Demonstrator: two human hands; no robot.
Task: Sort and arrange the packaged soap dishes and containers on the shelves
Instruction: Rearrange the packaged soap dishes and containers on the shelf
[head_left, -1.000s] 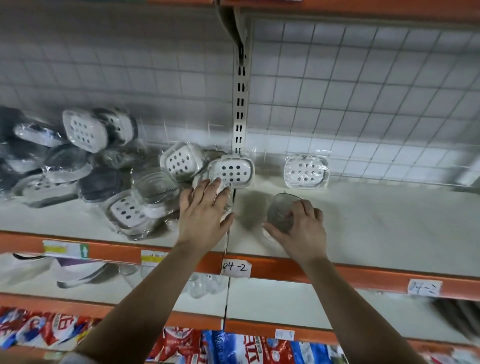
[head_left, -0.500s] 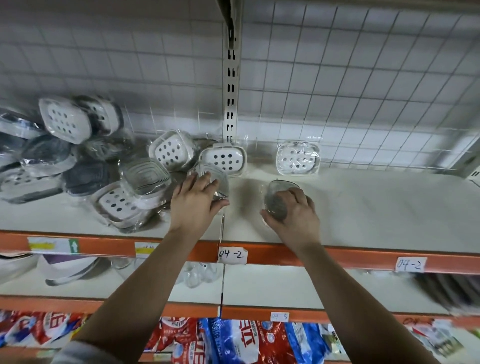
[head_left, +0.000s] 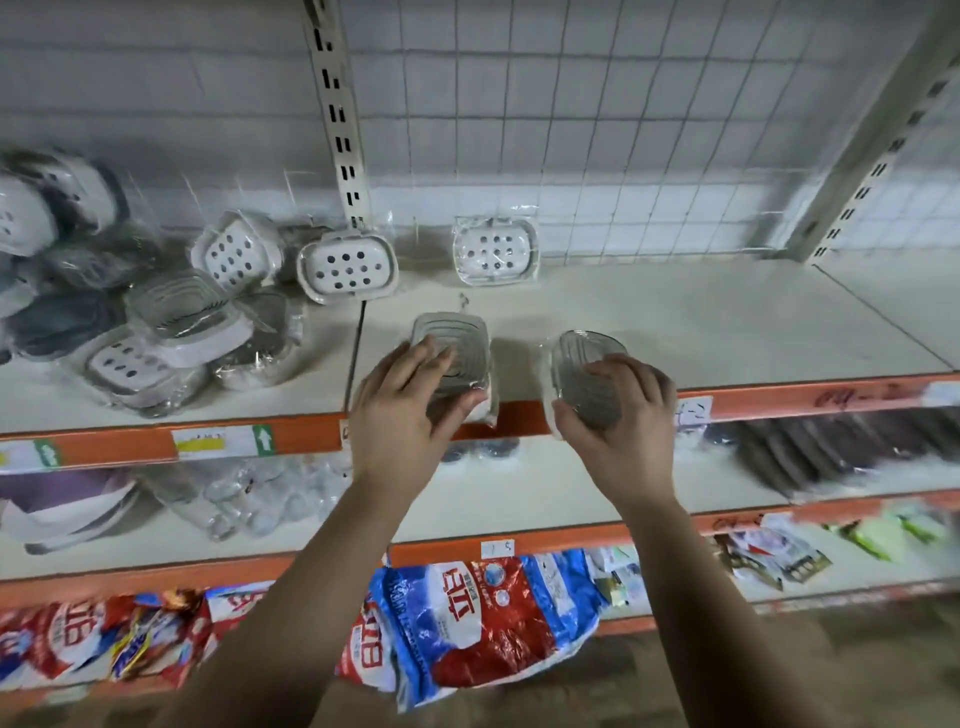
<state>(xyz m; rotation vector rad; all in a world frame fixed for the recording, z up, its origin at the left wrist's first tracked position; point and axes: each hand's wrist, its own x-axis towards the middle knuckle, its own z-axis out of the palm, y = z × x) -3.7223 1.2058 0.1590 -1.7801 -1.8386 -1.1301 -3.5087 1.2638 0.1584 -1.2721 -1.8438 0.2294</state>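
My left hand (head_left: 402, 410) grips a clear wrapped soap dish (head_left: 457, 343) at the front edge of the cream shelf (head_left: 701, 322). A second clear oval soap dish (head_left: 587, 374) is held tilted in my right hand (head_left: 618, 415), just over the shelf's orange lip. Against the wire back stand a white holed soap dish (head_left: 493, 249) on the right bay and another white holed dish (head_left: 347, 265) by the upright post. A jumbled pile of wrapped dishes (head_left: 156, 322) lies at the left.
An orange shelf lip (head_left: 805, 397) carries paper price tags. The slotted upright post (head_left: 337, 114) splits the two bays. Lower shelves hold clear packaged goods (head_left: 249, 493) and red-and-blue bags (head_left: 467, 613). Dark items (head_left: 831, 452) lie on the lower right shelf.
My left hand has lifted a clear dish off the pile and brought it right to the front edge. My right hand has drawn its dish toward the lip. The view has shifted right.
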